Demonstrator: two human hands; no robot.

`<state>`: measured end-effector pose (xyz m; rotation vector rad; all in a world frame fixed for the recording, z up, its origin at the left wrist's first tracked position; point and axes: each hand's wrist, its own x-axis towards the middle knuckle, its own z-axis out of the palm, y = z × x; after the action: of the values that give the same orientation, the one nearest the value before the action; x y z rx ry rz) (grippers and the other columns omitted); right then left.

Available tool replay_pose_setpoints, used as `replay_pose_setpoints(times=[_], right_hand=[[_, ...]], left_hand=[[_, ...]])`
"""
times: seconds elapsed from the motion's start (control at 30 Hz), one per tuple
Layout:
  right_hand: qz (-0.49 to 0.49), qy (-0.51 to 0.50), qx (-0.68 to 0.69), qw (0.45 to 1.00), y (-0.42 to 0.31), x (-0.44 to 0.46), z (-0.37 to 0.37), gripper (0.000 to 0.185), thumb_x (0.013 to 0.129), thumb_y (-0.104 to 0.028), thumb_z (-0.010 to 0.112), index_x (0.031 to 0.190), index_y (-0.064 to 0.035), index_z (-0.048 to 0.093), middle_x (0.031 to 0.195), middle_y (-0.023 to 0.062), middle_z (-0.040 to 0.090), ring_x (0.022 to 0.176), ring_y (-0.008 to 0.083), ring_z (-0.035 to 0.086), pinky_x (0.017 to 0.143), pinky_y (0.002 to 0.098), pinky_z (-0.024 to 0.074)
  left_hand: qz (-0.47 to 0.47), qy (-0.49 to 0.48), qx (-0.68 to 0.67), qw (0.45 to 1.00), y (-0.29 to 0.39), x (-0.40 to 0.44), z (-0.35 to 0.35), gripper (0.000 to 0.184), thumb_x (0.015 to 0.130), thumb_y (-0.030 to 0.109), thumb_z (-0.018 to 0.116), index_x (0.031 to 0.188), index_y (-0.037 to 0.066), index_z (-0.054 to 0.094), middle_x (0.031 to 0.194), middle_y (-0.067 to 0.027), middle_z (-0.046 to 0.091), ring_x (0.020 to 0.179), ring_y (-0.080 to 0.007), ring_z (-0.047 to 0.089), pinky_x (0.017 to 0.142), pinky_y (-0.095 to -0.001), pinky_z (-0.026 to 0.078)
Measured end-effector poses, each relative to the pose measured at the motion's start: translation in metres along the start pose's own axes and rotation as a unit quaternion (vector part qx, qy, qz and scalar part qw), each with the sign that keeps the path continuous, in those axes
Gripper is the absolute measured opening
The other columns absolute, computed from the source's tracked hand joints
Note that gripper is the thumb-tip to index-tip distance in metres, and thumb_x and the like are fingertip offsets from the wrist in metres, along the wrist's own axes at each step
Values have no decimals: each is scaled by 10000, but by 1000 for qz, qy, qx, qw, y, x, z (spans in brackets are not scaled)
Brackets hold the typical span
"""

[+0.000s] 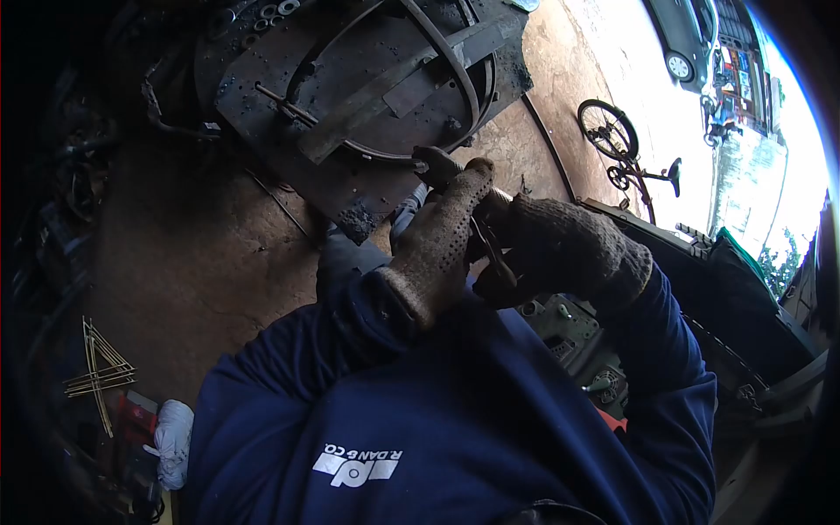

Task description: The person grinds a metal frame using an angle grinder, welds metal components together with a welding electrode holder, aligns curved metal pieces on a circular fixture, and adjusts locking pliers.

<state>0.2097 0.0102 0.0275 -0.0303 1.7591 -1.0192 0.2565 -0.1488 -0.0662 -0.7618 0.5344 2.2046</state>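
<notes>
My left hand point(440, 238), in a worn, dotted work glove, is closed near the end of a curved metal bar point(381, 157); what its fingers hold is hidden. My right hand point(560, 249), in a thick brown glove, is closed around a dark metal tool point(493, 254) with narrow arms like pliers. Both gloves are close together in front of the chest. Beyond them, a large metal ring point(455, 66) and a flat metal bar point(367, 105) lie on a dark steel plate table point(262, 131).
Round metal rings point(287, 7) sit at the table's far left. Thin rods point(105, 372) and a white bundle point(174, 442) are at lower left. A green-grey machine point(564, 332) stands by my right arm. A bicycle point(626, 157) and a car point(678, 39) are at upper right.
</notes>
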Motion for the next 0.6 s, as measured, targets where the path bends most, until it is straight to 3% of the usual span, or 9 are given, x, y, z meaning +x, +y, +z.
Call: replay_pose_setpoints(times=[0.07,0.13,0.23,0.33,0.37,0.4,0.47,0.57,0.6], right_hand=[[-77,-8,-124,989,-2,3,-2,494,789,-222,859,1193,-29,648,946,121,715,864,176,698,756,330,566],[-80,-12,-104,991,-3,4,-3,459,801,-204,852,1177,-25,658,958,107,717,872,166,696,764,326,569],[-30,-49,-95,994,-7,9,-6,430,820,-176,842,1177,-24,658,986,97,718,886,158,694,769,330,571],[54,-55,56,995,-16,11,-5,442,805,-163,851,1179,-27,660,989,109,712,901,168,698,789,327,569],[54,-54,57,995,-14,11,-6,442,805,-163,851,1179,-27,660,989,109,712,901,168,698,789,327,569],[-18,-47,-51,997,-11,12,-7,446,804,-176,851,1181,-32,662,987,113,712,899,187,702,794,331,568],[-89,-39,-156,983,-3,12,-6,450,803,-189,851,1183,-37,663,985,117,712,898,207,707,798,335,567],[-112,21,14,993,1,12,-2,453,811,-239,838,1185,-50,666,992,127,713,906,253,710,804,347,565],[-100,-17,-109,989,-7,13,-4,438,818,-246,829,1176,-53,666,1002,123,711,904,251,708,800,353,564]], left_hand=[[-21,-18,-36,999,-1,9,-7,392,1001,256,614,1353,100,542,1123,-118,633,988,-188,654,902,-331,542],[-42,-38,-72,996,-9,17,-14,439,985,224,637,1394,119,516,1147,-118,627,1004,-189,650,909,-327,539],[153,-82,106,979,-17,13,-17,410,978,302,654,1316,88,566,1093,-108,641,992,-183,646,895,-330,539],[136,-42,140,980,-5,7,-6,423,973,481,617,1123,86,641,1025,-81,660,968,-183,651,852,-329,544],[51,-28,14,998,1,4,1,391,962,465,637,1098,99,642,1006,-70,664,950,-183,653,825,-330,547],[-36,-13,-112,993,5,3,4,360,951,449,657,1073,111,642,987,-60,668,932,-184,655,798,-331,551],[-12,-19,-79,997,1,8,-2,362,941,459,667,1060,119,641,987,-54,668,917,-183,655,789,-333,548],[-21,-11,-79,997,6,5,2,388,921,485,684,1037,118,637,978,-47,664,880,-178,654,773,-340,545],[-53,0,-111,992,8,4,3,412,911,501,692,1027,111,634,969,-47,659,858,-175,652,765,-345,545]])
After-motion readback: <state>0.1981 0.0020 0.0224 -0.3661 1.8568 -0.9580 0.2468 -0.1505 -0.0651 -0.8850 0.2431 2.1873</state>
